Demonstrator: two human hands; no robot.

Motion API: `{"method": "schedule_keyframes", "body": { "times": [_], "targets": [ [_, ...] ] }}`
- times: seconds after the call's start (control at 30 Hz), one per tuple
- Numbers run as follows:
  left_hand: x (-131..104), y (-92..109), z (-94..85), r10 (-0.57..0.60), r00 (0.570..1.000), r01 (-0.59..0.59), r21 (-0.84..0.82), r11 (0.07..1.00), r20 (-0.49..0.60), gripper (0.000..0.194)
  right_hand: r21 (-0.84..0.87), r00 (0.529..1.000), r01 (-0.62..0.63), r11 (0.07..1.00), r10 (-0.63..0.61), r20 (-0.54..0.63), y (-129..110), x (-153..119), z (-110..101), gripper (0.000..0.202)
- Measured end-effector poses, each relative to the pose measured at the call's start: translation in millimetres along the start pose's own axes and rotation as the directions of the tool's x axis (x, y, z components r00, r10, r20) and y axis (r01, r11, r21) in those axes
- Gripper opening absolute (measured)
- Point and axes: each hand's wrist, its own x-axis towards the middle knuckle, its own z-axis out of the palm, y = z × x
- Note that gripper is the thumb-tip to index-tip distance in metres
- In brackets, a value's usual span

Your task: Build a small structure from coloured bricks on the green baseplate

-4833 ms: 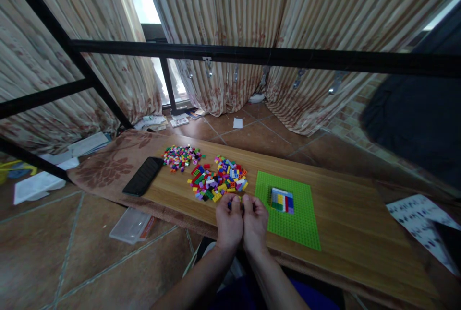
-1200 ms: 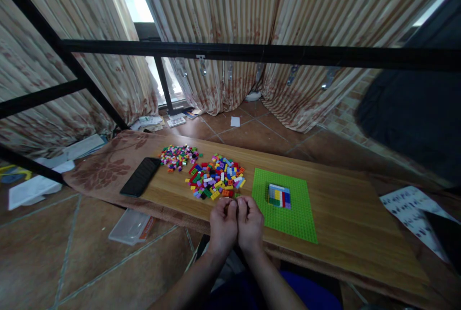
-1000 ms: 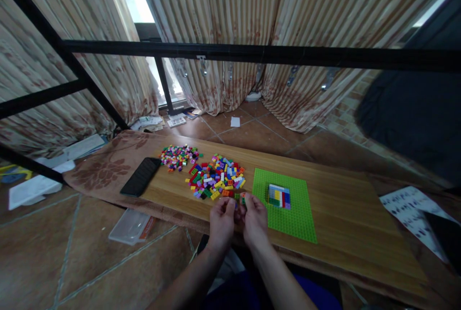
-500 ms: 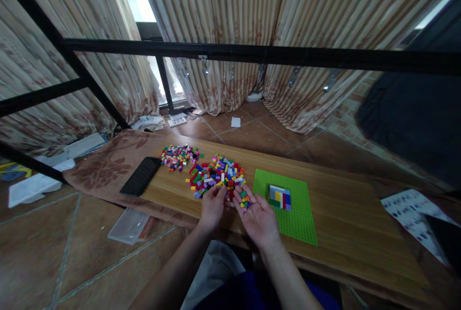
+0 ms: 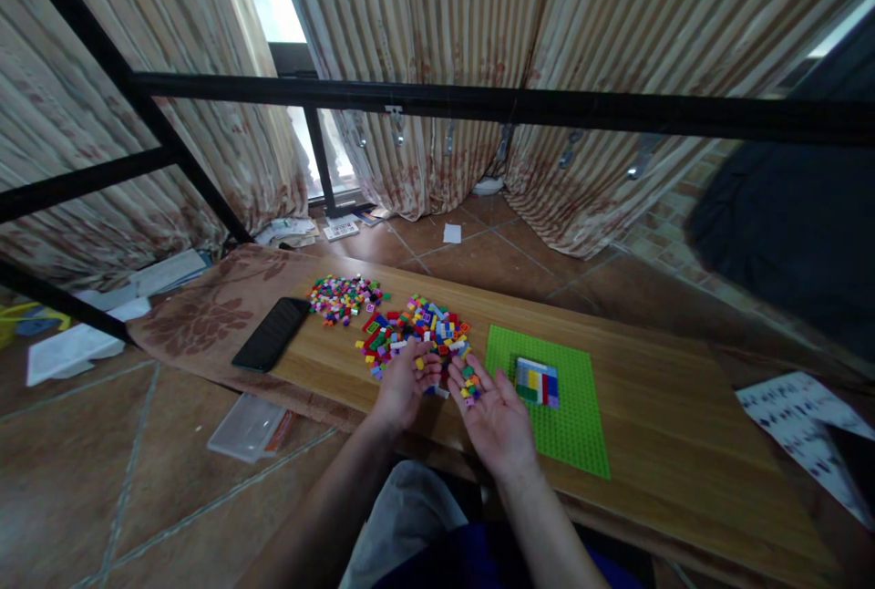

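Note:
Palm up, my right hand (image 5: pixel 498 416) has its fingers spread, with several small coloured bricks (image 5: pixel 468 384) lying on the fingers. My left hand (image 5: pixel 403 388) is beside it at the near edge of the larger brick pile (image 5: pixel 383 343), palm turned inward and fingers curled, a small yellow brick (image 5: pixel 420 363) resting at the fingers. Right of my right hand is a green baseplate (image 5: pixel 571 425), bearing a low block of blue, yellow, green, white and red bricks (image 5: pixel 539 383).
A pile of smaller bricks (image 5: pixel 342 297) lies at the table's back left, near a black phone (image 5: pixel 272 334). The wooden table (image 5: pixel 670 416) extends right. A clear plastic box (image 5: pixel 242 428) is on the floor, and a black rail (image 5: pixel 465 101) crosses behind.
My left hand has turned and its fingers have opened from a pinch, showing the yellow brick. The whole view has shifted slightly; my right hand still holds its bricks.

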Motion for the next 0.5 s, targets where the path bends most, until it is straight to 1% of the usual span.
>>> {"method": "schedule_keyframes", "body": {
  "times": [0.07,0.13,0.2,0.27,0.33,0.37,0.43,0.5],
  "targets": [
    [-10,1,0.6,-0.102,0.993,0.11,-0.14,0.984,0.063,0.041,-0.022,0.999,0.051,0.998,-0.051,0.003,1,0,8,0.031],
    [-19,-1,1.6,-0.135,0.985,0.157,-0.22,0.963,0.11,0.046,-0.061,0.994,0.112,0.992,-0.111,0.019,5,-1,19,0.032],
    [-24,-5,3.3,-0.144,0.979,0.18,-0.274,0.945,0.147,0.048,-0.152,0.983,0.186,0.971,-0.185,0.017,11,-1,29,0.032],
    [-27,-10,5.4,-0.146,0.976,0.194,-0.335,0.922,0.163,0.043,-0.333,0.961,0.266,0.905,-0.275,0.023,20,-2,37,0.031],
    [-28,-15,7.3,-0.143,0.979,0.19,-0.397,0.898,0.146,0.033,-0.523,0.938,0.328,0.787,-0.339,0.079,29,-4,41,0.029],
    [-28,-17,8.0,-0.149,0.98,0.192,-0.416,0.889,0.135,0.028,-0.585,0.928,0.352,0.73,-0.351,0.12,33,-5,42,0.028],
    [-28,-19,8.8,-0.18,0.976,0.216,-0.424,0.88,0.123,0.02,-0.638,0.914,0.392,0.663,-0.36,0.187,38,-8,45,0.028],
    [-30,-18,8.6,-0.206,0.971,0.237,-0.428,0.872,0.118,0.016,-0.641,0.907,0.41,0.648,-0.362,0.214,40,-10,46,0.028]
  ]
}}
